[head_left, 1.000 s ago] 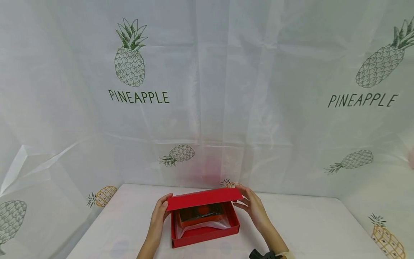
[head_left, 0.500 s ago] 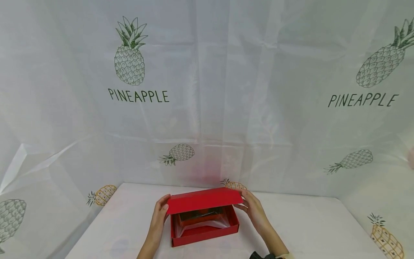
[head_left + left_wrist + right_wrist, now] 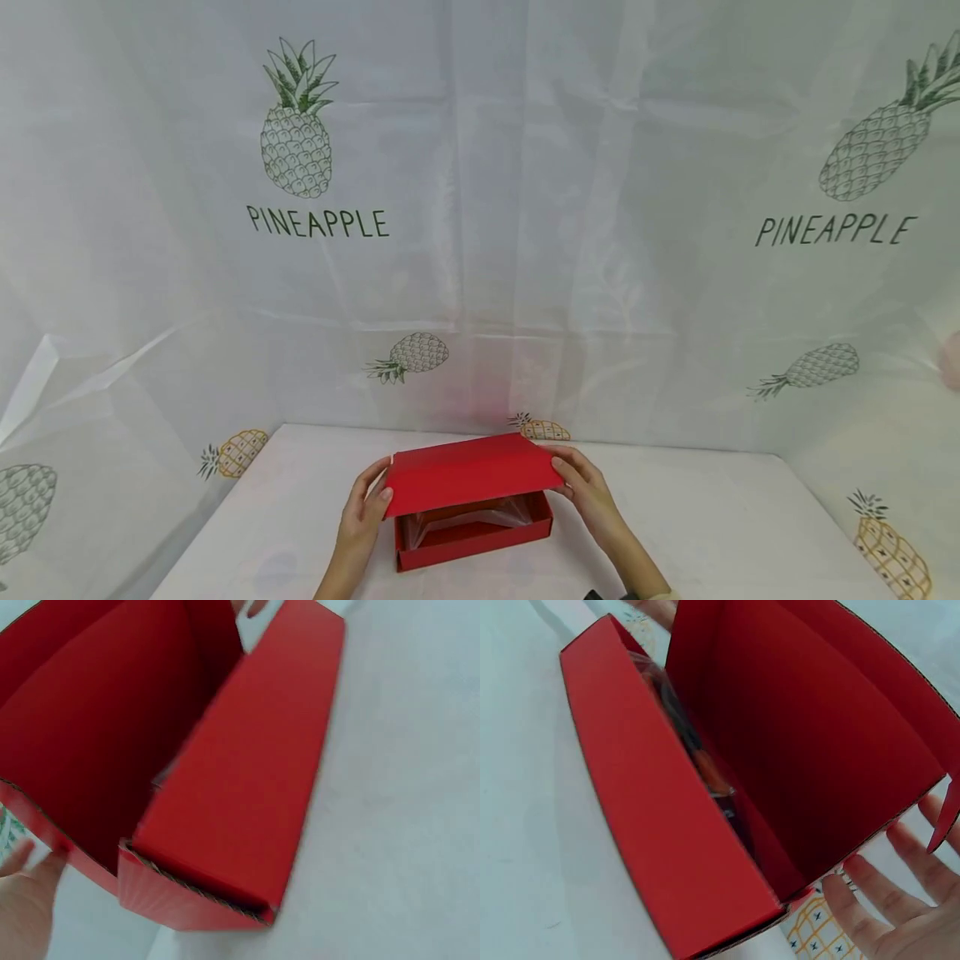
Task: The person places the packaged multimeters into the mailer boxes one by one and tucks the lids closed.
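Observation:
A red cardboard box (image 3: 474, 543) lies on the table, its hinged lid (image 3: 472, 473) tilted partway over it. Under the lid, clear plastic wrap (image 3: 480, 515) shows around an orange and dark packet (image 3: 694, 746), mostly hidden. My left hand (image 3: 362, 517) holds the lid at its left edge, thumb at the front corner. At the right edge my right hand (image 3: 592, 492) holds the lid, its fingers (image 3: 891, 892) against the side. In the left wrist view, the left hand's fingers (image 3: 46, 866) touch the lid's edge too.
A white table (image 3: 697, 517) extends to both sides of the box. Behind it hangs a white sheet (image 3: 495, 208) printed with pineapples, which also covers the sides.
The lid has swung down toward the front, covering more of the packet. Both hands have moved with its edges, while the box has stayed almost in place.

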The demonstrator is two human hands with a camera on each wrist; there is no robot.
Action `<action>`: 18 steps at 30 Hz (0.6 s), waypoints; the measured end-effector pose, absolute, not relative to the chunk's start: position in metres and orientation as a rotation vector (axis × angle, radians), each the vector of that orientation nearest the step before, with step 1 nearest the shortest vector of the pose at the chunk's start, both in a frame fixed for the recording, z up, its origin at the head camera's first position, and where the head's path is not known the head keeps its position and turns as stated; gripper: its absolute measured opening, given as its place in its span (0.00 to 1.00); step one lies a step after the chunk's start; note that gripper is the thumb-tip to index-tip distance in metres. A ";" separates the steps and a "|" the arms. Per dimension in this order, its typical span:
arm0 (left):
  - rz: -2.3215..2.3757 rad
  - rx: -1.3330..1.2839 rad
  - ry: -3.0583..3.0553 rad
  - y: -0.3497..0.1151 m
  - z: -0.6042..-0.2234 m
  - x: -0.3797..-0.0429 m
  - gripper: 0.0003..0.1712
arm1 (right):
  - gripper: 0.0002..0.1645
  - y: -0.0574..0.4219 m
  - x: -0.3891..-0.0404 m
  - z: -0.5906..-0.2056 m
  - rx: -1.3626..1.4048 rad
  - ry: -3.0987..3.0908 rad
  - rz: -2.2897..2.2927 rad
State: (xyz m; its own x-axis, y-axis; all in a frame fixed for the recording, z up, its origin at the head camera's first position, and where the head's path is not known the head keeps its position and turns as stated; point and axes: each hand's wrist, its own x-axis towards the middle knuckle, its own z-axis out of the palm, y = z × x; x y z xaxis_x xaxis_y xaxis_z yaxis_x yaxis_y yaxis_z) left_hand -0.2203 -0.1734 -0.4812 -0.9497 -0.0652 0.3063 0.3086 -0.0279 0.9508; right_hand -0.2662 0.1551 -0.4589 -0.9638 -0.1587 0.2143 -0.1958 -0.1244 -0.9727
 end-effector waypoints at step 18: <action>-1.978 -0.281 -1.954 -0.163 -0.504 -0.206 0.30 | 0.21 0.162 -0.260 -0.481 0.249 -2.255 2.178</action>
State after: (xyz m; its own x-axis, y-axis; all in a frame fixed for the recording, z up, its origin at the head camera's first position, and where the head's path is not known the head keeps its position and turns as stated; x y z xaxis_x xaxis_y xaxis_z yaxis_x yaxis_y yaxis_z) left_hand -0.2065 -0.1631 -0.5042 -0.9209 -0.1040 0.3758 0.3770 0.0082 0.9262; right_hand -0.2597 0.1617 -0.4808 -0.9875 -0.1155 0.1075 -0.1114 0.0280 -0.9934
